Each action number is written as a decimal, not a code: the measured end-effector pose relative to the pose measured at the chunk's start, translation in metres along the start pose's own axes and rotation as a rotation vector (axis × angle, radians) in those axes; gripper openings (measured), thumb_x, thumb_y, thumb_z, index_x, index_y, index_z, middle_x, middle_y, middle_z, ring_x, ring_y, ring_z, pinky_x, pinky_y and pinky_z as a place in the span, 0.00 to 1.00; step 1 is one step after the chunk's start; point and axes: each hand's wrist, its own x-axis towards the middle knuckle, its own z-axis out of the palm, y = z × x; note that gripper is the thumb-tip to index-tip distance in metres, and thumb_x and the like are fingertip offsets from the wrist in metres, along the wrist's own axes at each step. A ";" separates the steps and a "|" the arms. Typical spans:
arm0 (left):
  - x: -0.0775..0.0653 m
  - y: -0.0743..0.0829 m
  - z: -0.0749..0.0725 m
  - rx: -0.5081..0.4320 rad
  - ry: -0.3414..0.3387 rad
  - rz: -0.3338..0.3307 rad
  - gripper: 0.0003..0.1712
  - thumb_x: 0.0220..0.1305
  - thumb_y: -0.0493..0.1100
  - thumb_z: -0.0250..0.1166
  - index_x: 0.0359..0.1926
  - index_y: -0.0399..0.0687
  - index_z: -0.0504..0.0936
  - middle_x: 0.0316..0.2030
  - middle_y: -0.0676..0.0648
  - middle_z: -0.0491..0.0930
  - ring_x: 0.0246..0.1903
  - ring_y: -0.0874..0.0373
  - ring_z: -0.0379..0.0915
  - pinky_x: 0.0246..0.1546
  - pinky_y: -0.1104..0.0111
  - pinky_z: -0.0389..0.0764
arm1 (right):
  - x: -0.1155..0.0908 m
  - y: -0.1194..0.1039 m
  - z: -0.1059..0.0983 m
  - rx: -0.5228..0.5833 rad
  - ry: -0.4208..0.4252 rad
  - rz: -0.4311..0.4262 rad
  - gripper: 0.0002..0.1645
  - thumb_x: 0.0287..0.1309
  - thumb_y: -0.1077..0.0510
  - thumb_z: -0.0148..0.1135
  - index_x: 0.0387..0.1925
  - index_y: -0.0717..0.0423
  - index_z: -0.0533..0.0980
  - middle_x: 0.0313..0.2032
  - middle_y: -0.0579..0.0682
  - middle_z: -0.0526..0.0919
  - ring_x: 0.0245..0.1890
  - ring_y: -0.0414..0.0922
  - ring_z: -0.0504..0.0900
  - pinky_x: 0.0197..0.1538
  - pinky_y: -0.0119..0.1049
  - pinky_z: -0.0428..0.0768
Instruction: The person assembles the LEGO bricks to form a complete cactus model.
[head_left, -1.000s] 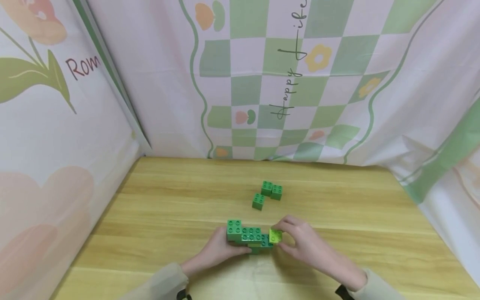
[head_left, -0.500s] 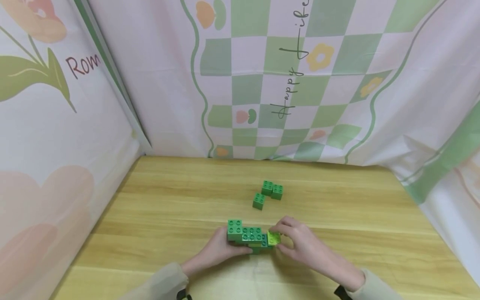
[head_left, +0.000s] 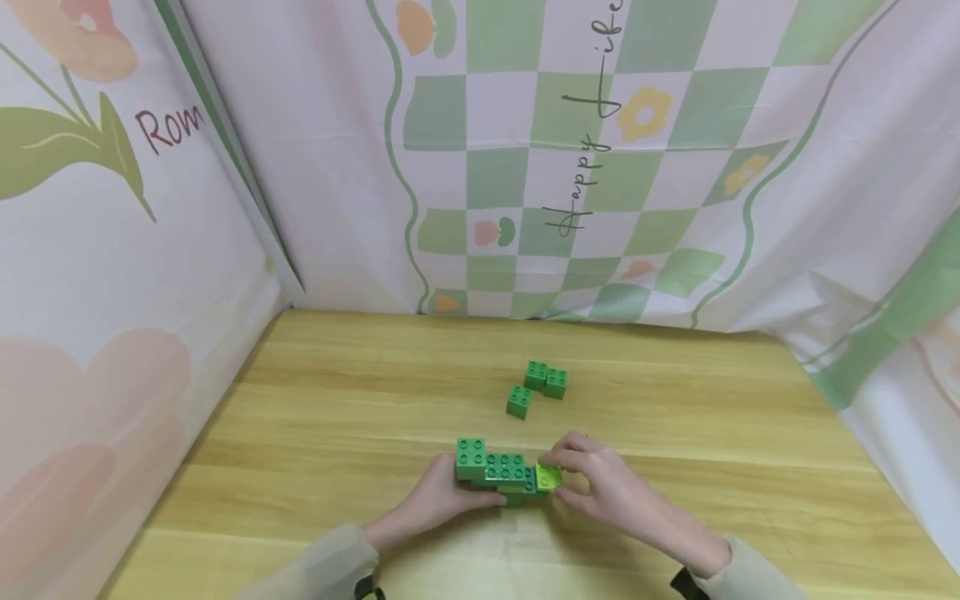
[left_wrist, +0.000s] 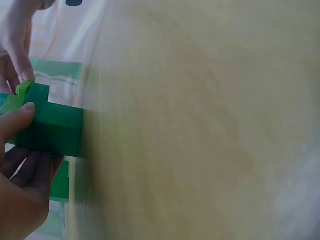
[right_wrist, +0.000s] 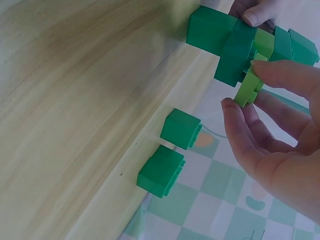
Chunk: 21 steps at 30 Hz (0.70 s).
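Head view: we record the built piece of joined green bricks [head_left: 504, 468] at the lower centre of the frame, above the wood-grain tabletop [head_left: 337, 400]. The left hand [head_left: 442, 496] grips it from the left; in the left wrist view, we see the thumb laid over one face and the fingers curled beneath, at the left edge of the frame.

The right hand [head_left: 611, 487] is just right of the built piece. Its thumb and fingers pinch a lime brick [head_left: 548, 477] at the piece's right end. In the right wrist view, this brick lies tilted against a dark green brick, upper right of the frame; we cannot tell whether it is fully seated.

Three loose green bricks [head_left: 519, 402] lie on the tabletop near the centre of the head view, beyond the hands: two side by side, the third just below and left of them.

We note a checked cloth [head_left: 495, 179] with lettering and flowers across the upper centre, and a floral panel [head_left: 82, 275] at the left. Pale sleeves [head_left: 322, 562] enter at the bottom edge.
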 end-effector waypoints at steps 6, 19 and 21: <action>0.001 -0.003 0.000 0.006 0.001 0.012 0.27 0.50 0.45 0.77 0.54 0.57 0.83 0.51 0.53 0.86 0.51 0.64 0.82 0.60 0.72 0.78 | 0.001 0.000 0.000 -0.007 -0.005 -0.030 0.24 0.42 0.67 0.75 0.47 0.60 0.82 0.41 0.49 0.85 0.39 0.43 0.84 0.43 0.33 0.87; 0.001 -0.002 0.000 0.009 0.001 0.019 0.28 0.50 0.45 0.77 0.54 0.57 0.82 0.52 0.53 0.86 0.51 0.64 0.83 0.60 0.72 0.78 | 0.002 0.002 0.003 -0.022 0.026 -0.098 0.23 0.43 0.67 0.74 0.46 0.61 0.82 0.41 0.51 0.85 0.40 0.46 0.84 0.44 0.35 0.87; 0.001 -0.003 0.000 0.009 0.002 0.015 0.28 0.49 0.45 0.77 0.54 0.57 0.82 0.52 0.53 0.86 0.50 0.64 0.83 0.59 0.72 0.78 | 0.002 0.002 0.004 -0.020 0.029 -0.096 0.23 0.43 0.67 0.74 0.45 0.61 0.82 0.42 0.51 0.85 0.40 0.46 0.84 0.44 0.36 0.88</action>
